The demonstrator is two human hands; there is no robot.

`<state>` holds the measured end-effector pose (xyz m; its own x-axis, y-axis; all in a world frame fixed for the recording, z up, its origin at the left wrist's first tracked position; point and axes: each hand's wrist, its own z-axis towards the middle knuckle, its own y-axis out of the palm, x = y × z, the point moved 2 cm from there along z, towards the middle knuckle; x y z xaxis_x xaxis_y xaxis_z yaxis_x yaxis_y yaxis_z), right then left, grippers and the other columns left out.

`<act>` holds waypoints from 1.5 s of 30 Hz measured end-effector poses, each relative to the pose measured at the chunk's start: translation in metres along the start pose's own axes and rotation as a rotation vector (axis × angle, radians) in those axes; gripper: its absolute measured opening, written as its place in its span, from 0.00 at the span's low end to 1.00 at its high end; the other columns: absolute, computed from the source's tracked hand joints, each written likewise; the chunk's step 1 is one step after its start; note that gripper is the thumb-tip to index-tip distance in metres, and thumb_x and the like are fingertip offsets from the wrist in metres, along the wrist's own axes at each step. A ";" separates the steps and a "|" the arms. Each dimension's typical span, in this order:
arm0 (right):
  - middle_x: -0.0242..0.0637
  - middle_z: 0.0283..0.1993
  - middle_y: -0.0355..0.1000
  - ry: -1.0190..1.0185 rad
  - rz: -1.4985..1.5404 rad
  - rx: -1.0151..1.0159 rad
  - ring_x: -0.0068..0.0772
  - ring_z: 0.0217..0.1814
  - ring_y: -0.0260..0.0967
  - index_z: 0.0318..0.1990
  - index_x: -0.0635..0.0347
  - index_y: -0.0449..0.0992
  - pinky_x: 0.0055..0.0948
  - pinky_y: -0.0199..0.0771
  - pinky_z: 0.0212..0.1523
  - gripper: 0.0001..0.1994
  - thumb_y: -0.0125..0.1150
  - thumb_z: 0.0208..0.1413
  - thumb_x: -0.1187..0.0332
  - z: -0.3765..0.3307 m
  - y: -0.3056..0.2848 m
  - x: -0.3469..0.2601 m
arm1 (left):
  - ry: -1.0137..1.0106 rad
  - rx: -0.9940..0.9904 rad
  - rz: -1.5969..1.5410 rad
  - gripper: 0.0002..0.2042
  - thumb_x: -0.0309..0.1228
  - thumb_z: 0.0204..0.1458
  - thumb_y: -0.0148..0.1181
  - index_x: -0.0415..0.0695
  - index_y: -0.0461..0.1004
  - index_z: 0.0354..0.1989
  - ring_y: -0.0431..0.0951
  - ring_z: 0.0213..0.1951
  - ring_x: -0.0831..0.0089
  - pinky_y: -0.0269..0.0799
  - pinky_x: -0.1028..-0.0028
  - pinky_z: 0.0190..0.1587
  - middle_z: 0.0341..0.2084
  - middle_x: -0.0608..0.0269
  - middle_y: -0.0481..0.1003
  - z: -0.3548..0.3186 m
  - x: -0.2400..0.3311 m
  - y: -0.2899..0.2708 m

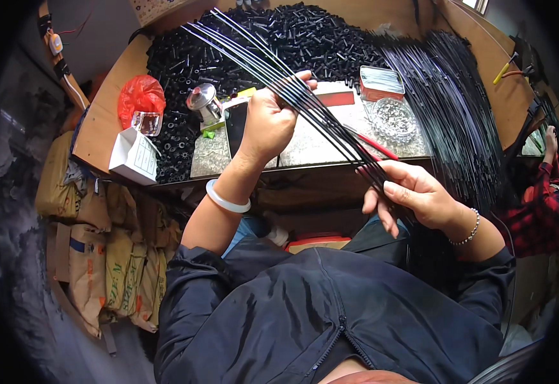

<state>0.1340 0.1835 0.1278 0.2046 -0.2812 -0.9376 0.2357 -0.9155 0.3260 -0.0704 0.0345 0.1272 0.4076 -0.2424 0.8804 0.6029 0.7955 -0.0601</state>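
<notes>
A slanting bundle of long thin black rods point(328, 123) crosses in front of me above the near edge of the workbench. My left hand point(268, 128) is closed around its upper middle, and the far ends fan out up and to the left. Lower right, my right hand point(420, 195) grips the near end between thumb and fingers; the rod tips there are partly hidden. Beneath the bundle lies a pale work surface point(305, 144) with a red-handled tool point(378, 148) on it. A clear glass dish point(393, 120) of small shiny bits stands beside that tool.
Small black tubular parts point(305, 38) are heaped at the back. More black rods point(458, 109) lie piled at right. On the left are a red plastic bag point(140, 96), a white carton point(133, 157) and a silver canister point(209, 112). Sacks point(87, 275) stand below; another person's checked sleeve point(538, 208) shows far right.
</notes>
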 end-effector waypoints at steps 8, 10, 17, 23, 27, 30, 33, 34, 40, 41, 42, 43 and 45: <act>0.45 0.37 0.70 0.016 -0.059 -0.051 0.25 0.28 0.70 0.60 0.63 0.52 0.24 0.75 0.28 0.25 0.50 0.56 0.73 0.009 0.000 0.004 | -0.165 -0.177 -0.295 0.21 0.17 0.49 0.44 0.30 0.60 0.54 0.75 0.46 0.62 0.72 0.69 0.48 0.46 0.44 0.70 -0.003 0.020 0.012; 0.45 0.36 0.70 0.027 -0.004 -0.054 0.26 0.29 0.70 0.60 0.64 0.52 0.25 0.75 0.28 0.25 0.50 0.57 0.72 0.010 -0.001 0.006 | -0.166 -0.187 -0.327 0.18 0.17 0.49 0.45 0.30 0.64 0.51 0.76 0.44 0.63 0.72 0.69 0.47 0.46 0.45 0.71 -0.004 0.017 0.016; 0.24 0.16 0.56 0.025 -0.128 0.219 0.12 0.12 0.45 0.44 0.66 0.67 0.15 0.44 0.12 0.14 0.39 0.63 0.63 0.002 -0.004 -0.009 | -0.087 -0.248 -0.063 0.11 0.25 0.55 0.50 0.35 0.70 0.46 0.76 0.39 0.72 0.70 0.73 0.45 0.34 0.57 0.77 -0.017 -0.016 0.041; 0.23 0.14 0.53 -0.118 -0.187 0.318 0.11 0.11 0.43 0.36 0.65 0.64 0.15 0.43 0.11 0.14 0.41 0.63 0.61 -0.018 -0.008 -0.001 | 0.099 -0.365 0.291 0.07 0.27 0.52 0.53 0.38 0.74 0.35 0.77 0.32 0.66 0.71 0.72 0.38 0.28 0.57 0.77 -0.040 -0.097 0.043; 0.27 0.17 0.57 -0.304 -0.571 0.454 0.14 0.17 0.51 0.37 0.65 0.66 0.17 0.53 0.18 0.09 0.41 0.62 0.68 0.012 -0.018 0.056 | 0.415 -0.289 0.658 0.11 0.23 0.45 0.54 0.42 0.74 0.39 0.76 0.37 0.61 0.72 0.70 0.42 0.33 0.55 0.76 0.056 -0.135 0.003; 0.31 0.17 0.60 -0.448 -0.630 0.580 0.19 0.18 0.56 0.36 0.64 0.68 0.21 0.59 0.20 0.09 0.43 0.61 0.69 0.066 -0.043 0.126 | 0.515 -0.204 1.261 0.23 0.30 0.45 0.55 0.49 0.67 0.53 0.73 0.45 0.63 0.70 0.70 0.46 0.48 0.52 0.70 0.096 -0.184 -0.032; 0.35 0.18 0.62 -0.428 -0.626 0.612 0.26 0.17 0.59 0.35 0.64 0.68 0.25 0.61 0.21 0.09 0.46 0.61 0.67 0.094 -0.064 0.176 | 0.163 -0.427 1.609 0.32 0.43 0.43 0.59 0.51 0.59 0.59 0.63 0.55 0.53 0.66 0.64 0.51 0.57 0.50 0.60 0.086 -0.177 -0.038; 0.36 0.18 0.63 -0.437 -0.641 0.618 0.30 0.18 0.62 0.35 0.64 0.68 0.26 0.63 0.22 0.09 0.46 0.60 0.68 0.095 -0.068 0.184 | 0.162 -0.435 1.611 0.31 0.43 0.43 0.58 0.50 0.59 0.58 0.59 0.58 0.54 0.64 0.64 0.53 0.58 0.50 0.59 0.076 -0.157 -0.031; 0.38 0.18 0.64 -0.454 -0.653 0.591 0.34 0.18 0.64 0.35 0.64 0.68 0.27 0.64 0.22 0.08 0.47 0.60 0.69 0.103 -0.077 0.195 | 0.309 -0.673 0.588 0.25 0.37 0.45 0.63 0.48 0.66 0.54 0.53 0.62 0.52 0.44 0.53 0.63 0.55 0.55 0.65 -0.006 -0.103 0.008; 0.39 0.20 0.64 -0.423 -0.665 0.553 0.36 0.19 0.65 0.36 0.65 0.68 0.28 0.65 0.23 0.07 0.48 0.59 0.70 0.104 -0.078 0.195 | 0.327 -0.589 0.477 0.18 0.32 0.47 0.61 0.48 0.70 0.49 0.53 0.63 0.54 0.42 0.55 0.63 0.52 0.58 0.68 -0.014 -0.110 0.011; 0.41 0.21 0.65 -0.391 -0.676 0.517 0.37 0.21 0.65 0.36 0.65 0.69 0.29 0.66 0.25 0.07 0.48 0.58 0.71 0.105 -0.080 0.196 | 0.271 -0.588 0.298 0.12 0.30 0.48 0.58 0.47 0.71 0.43 0.54 0.62 0.55 0.42 0.55 0.63 0.50 0.60 0.70 -0.017 -0.118 0.015; 0.42 0.25 0.67 -0.590 -0.897 0.638 0.38 0.25 0.67 0.38 0.63 0.71 0.33 0.67 0.28 0.06 0.54 0.53 0.73 0.105 -0.081 0.197 | 0.295 -0.579 0.352 0.10 0.29 0.48 0.57 0.47 0.71 0.40 0.55 0.62 0.55 0.42 0.54 0.62 0.49 0.61 0.70 -0.019 -0.120 0.018; 0.41 0.28 0.68 -0.698 -1.059 0.665 0.39 0.28 0.67 0.39 0.62 0.72 0.34 0.67 0.31 0.08 0.57 0.50 0.73 0.088 -0.075 0.167 | 0.342 -0.559 0.442 0.05 0.28 0.49 0.55 0.48 0.69 0.34 0.56 0.62 0.54 0.42 0.50 0.62 0.47 0.64 0.72 -0.030 -0.120 0.020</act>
<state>0.0669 0.1803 -0.0635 -0.3298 0.7040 -0.6289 -0.5412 -0.6869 -0.4851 -0.0868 0.0632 0.0062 0.8231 -0.1986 0.5320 0.5545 0.4831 -0.6776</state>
